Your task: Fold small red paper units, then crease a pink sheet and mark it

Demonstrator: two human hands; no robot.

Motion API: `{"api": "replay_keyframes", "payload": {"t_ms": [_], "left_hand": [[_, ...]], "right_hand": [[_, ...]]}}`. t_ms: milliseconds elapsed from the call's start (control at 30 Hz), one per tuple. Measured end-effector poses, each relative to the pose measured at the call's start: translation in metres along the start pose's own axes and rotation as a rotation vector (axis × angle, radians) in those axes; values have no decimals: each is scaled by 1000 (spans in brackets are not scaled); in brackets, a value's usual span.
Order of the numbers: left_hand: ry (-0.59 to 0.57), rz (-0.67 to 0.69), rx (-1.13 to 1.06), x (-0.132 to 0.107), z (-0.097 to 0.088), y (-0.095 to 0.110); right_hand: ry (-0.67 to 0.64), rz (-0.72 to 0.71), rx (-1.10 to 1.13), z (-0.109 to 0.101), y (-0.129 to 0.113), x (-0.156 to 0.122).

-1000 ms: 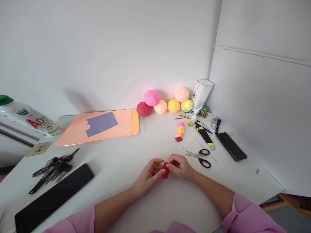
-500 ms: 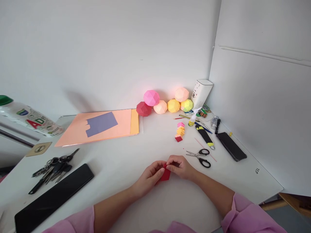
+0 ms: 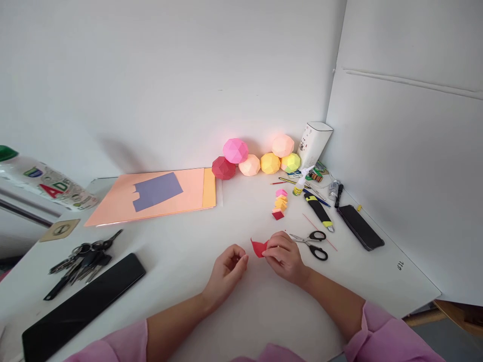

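My right hand (image 3: 285,256) pinches a small folded red paper piece (image 3: 259,247) just above the white table (image 3: 181,251), a little left of the scissors (image 3: 311,241). My left hand (image 3: 226,271) rests on the table a short way to the left of the red piece, fingers curled loosely with nothing visible in them. A small stack of folded paper pieces (image 3: 279,203) in pink, yellow and red lies behind the hands.
Several paper balls (image 3: 256,158) line the back wall. A glue bottle (image 3: 301,185), utility knife (image 3: 319,211), pens and a phone (image 3: 360,227) lie at right. Orange paper sheets (image 3: 154,193), keys (image 3: 81,259), a black flat case (image 3: 81,306) and a plastic bottle (image 3: 45,183) sit at left.
My left hand has let go of the red paper piece and drawn back. My right hand carried the piece up and to the right, toward the scissors.
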State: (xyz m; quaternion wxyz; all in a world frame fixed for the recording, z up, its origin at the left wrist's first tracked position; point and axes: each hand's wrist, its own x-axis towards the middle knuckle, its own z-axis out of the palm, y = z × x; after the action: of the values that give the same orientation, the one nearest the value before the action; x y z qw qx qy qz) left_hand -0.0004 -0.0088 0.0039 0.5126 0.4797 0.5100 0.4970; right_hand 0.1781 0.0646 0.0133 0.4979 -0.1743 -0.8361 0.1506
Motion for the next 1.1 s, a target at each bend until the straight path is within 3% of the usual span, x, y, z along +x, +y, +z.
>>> {"api": "replay_keyframes", "payload": {"t_ms": [67, 167, 333, 467, 700, 900, 1100], "left_hand": [[-146, -56, -42, 1, -3, 6], [-250, -98, -102, 6, -6, 9], [-381, -275, -281, 9, -2, 2], [-371, -326, -473, 5, 2, 0], [-346, -339, -577, 7, -1, 7], [-401, -354, -575, 7, -4, 4], [-371, -306, -520, 5, -3, 4]], "right_hand": [[3, -128, -118, -3, -2, 1], [-51, -263, -225, -6, -6, 2], [-61, -317, -254, -7, -10, 3], [-45, -283, -191, -5, -9, 3], [-72, -161, -110, -2, -8, -1], [-86, -122, -80, -2, -11, 0], [-156, -61, -94, -3, -14, 3]]}}
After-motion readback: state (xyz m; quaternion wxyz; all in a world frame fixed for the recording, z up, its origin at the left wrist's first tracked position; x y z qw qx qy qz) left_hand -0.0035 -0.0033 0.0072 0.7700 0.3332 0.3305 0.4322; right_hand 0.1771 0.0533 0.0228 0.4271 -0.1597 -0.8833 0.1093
